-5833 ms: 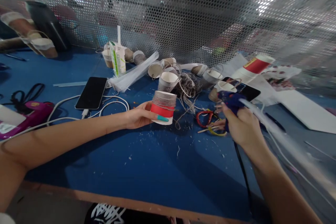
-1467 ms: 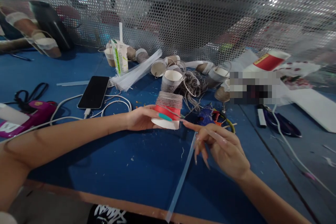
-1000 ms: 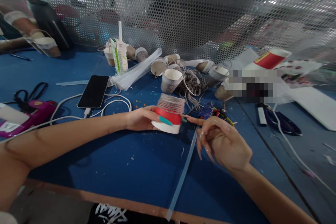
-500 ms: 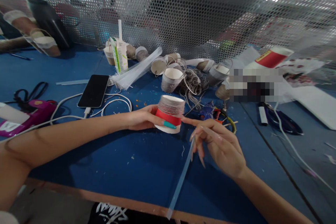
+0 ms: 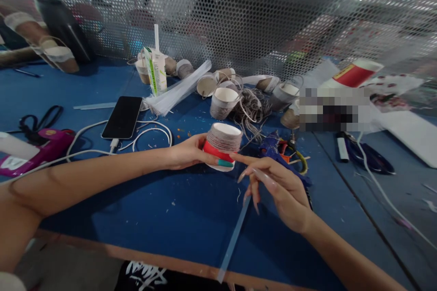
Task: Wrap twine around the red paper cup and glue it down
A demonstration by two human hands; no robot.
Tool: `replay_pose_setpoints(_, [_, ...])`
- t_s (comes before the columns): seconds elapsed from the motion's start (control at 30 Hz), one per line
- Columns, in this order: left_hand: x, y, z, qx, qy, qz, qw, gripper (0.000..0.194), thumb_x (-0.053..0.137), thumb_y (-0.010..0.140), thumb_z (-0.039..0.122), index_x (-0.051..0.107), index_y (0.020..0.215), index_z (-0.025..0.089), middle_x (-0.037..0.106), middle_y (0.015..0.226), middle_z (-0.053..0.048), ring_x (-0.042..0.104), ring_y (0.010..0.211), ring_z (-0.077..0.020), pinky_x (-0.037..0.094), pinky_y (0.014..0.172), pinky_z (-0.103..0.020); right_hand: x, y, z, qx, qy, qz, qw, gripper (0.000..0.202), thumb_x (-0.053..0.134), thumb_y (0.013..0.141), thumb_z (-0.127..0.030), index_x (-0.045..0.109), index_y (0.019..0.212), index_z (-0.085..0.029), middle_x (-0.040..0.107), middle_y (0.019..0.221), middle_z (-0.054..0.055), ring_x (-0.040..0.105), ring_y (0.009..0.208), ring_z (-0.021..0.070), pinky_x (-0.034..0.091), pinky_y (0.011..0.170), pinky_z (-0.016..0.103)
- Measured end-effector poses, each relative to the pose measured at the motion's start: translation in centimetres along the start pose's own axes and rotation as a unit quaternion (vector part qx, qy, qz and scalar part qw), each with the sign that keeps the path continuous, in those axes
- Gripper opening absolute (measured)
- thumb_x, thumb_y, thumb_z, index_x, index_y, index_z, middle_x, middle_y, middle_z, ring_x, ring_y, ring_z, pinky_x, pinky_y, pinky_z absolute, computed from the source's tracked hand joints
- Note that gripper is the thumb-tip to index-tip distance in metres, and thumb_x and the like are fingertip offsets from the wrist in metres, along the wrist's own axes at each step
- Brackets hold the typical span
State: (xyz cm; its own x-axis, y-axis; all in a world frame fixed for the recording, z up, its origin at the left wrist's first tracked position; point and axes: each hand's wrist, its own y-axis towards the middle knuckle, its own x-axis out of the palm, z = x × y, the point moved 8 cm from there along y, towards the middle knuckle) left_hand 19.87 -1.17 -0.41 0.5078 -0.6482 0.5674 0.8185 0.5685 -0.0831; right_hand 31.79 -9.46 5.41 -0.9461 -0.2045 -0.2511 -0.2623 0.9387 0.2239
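Note:
A paper cup (image 5: 224,143) with grey twine wound round its upper half and a red band below is gripped in my left hand (image 5: 193,151), tilted slightly above the blue table. My left thumb, with a long teal nail, lies across the cup's lower part. My right hand (image 5: 282,186) has its fingers apart, and its index fingertip touches the red band's right side. A translucent flat strip (image 5: 235,239) runs from under the right fingers past the table's front edge. Whether those fingers touch the strip, I cannot tell.
A phone (image 5: 122,117) on a white cable and a purple hot glue gun (image 5: 48,145) lie left. Behind stand a drink carton (image 5: 157,70), more strips (image 5: 184,88), twine-wrapped cups (image 5: 223,102) and tangled twine (image 5: 252,109). Blue-handled scissors (image 5: 370,157) lie right, before a perforated metal screen (image 5: 218,18).
My right hand has shifted slightly left, its index finger now further onto the cup's red band. The left hand and cup have moved only a little to the right.

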Motion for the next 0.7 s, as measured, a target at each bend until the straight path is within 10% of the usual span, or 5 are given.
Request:
replay_pose_setpoints(0.3, [-0.1,0.1,0.1,0.006,-0.004,0.024,1.000,0.060,0.090,0.049,0.006,0.067,0.104,0.013,0.072,0.101,-0.008,0.068,0.094,-0.0195,0.050,0.097,-0.040,1.3,0.0,-0.7,-0.028,-0.113,-0.073,0.991,0.024,0.048,0.099,-0.038,0.064,0.104,-0.021,0.077,0.097,0.010,0.059,0.046,0.0106,0.055,0.050,0.028])
replay_pose_setpoints(0.57, [-0.3,0.1,0.0,0.017,-0.006,0.036,0.999,0.063,0.090,0.051,0.006,0.065,0.108,0.013,0.071,0.105,-0.009,0.067,0.100,-0.0222,0.047,0.102,-0.045,0.1,-0.5,-2.5,-0.165,-0.201,0.009,0.965,0.030,0.044,0.097,-0.017,0.069,0.113,-0.025,0.076,0.083,0.002,0.053,0.038,0.0078,0.050,0.045,0.024])
replay_pose_setpoints(0.7, [-0.2,0.1,0.1,0.016,0.002,0.034,0.999,0.061,0.090,0.051,0.007,0.066,0.107,0.013,0.071,0.102,-0.009,0.067,0.099,-0.0226,0.047,0.101,-0.045,1.3,-0.4,-2.4,-0.168,-0.224,-0.044,0.959,0.023,0.046,0.097,-0.020,0.066,0.107,-0.021,0.075,0.113,0.010,0.055,0.041,0.0057,0.049,0.043,0.022])
